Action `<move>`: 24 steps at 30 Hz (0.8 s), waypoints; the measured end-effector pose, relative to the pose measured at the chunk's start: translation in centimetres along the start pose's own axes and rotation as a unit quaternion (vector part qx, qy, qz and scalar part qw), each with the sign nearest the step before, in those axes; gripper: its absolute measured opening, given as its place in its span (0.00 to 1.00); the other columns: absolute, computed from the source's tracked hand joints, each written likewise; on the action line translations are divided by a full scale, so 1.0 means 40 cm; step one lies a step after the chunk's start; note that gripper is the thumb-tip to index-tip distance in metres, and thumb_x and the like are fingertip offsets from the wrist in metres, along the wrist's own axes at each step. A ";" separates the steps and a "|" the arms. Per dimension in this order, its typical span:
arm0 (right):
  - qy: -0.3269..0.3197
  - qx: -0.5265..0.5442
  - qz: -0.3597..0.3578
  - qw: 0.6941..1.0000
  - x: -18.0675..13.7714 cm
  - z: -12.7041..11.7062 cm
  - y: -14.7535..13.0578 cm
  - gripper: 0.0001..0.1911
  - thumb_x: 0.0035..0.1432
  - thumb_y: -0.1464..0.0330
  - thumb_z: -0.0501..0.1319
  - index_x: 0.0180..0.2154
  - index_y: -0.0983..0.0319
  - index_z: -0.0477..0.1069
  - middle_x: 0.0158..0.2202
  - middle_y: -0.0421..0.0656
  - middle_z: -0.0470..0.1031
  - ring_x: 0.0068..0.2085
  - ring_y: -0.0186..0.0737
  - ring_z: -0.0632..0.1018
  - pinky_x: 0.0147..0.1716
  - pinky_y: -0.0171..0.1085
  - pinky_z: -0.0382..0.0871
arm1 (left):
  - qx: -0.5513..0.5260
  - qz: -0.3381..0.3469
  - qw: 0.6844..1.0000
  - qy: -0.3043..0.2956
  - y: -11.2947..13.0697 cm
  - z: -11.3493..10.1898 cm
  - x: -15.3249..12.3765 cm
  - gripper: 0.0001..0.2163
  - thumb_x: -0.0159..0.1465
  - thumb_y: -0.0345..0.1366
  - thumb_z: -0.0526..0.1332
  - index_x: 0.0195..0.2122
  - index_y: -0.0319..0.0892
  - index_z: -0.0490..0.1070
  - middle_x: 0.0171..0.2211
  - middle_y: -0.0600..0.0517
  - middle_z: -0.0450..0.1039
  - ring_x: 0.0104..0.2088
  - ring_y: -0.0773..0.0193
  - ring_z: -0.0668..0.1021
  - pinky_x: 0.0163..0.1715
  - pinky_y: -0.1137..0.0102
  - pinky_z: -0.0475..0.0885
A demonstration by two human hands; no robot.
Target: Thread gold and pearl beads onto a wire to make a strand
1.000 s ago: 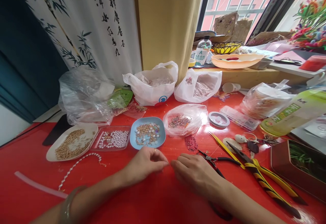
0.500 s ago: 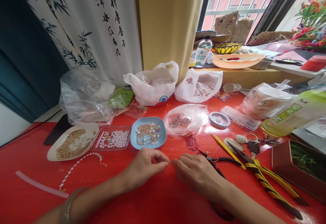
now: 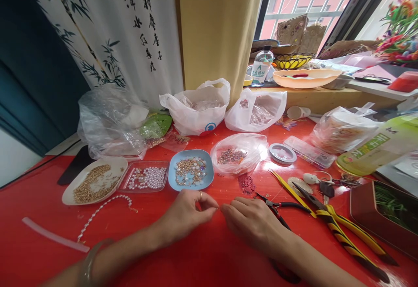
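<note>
My left hand (image 3: 192,211) and my right hand (image 3: 246,219) face each other above the red table, fingertips almost touching. Each is closed in a pinch, and whatever lies between the fingers is too small to make out. Just behind my left hand is a blue dish (image 3: 191,182) of gold and pearly beads. Left of it are a clear tray of white pearl beads (image 3: 150,178) and a cream dish of gold beads (image 3: 94,184). A curved string of white beads (image 3: 98,213) lies in front of them. Black-handled pliers (image 3: 272,204) lie partly under my right hand.
Yellow-and-black long-nose pliers (image 3: 329,219) and yellow tweezers (image 3: 290,189) lie to the right, beside a brown box with greenery (image 3: 365,217). Plastic bags (image 3: 197,108) line the back. A bottle with green liquid (image 3: 375,145) leans at the right. A pale strip (image 3: 54,235) lies front left.
Both hands keep almost the same pose and stay pinched close together. The whole view has shifted very slightly; nothing on the table has visibly moved.
</note>
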State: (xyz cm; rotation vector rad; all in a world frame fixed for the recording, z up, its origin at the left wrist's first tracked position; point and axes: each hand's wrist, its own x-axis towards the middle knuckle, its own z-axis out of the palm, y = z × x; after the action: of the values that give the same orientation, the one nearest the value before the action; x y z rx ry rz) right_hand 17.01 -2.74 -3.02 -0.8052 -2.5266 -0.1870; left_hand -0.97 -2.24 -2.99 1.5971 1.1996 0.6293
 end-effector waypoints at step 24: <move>-0.002 0.032 0.016 0.999 -0.004 -0.001 -0.002 0.15 0.56 0.76 0.46 0.21 0.64 0.64 0.17 0.37 0.63 0.18 0.29 0.60 0.18 0.32 0.48 | -0.090 -0.043 0.995 -0.013 0.008 0.000 0.005 0.07 0.52 0.35 0.59 0.27 0.36 0.71 0.23 0.52 0.72 0.24 0.68 0.72 0.26 0.73 0.68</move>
State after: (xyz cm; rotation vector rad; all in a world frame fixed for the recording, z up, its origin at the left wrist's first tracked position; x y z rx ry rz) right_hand 17.09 -2.87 -3.07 -0.8216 -2.5071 -0.0938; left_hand -0.79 -2.05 -2.72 1.3925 1.1534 0.6410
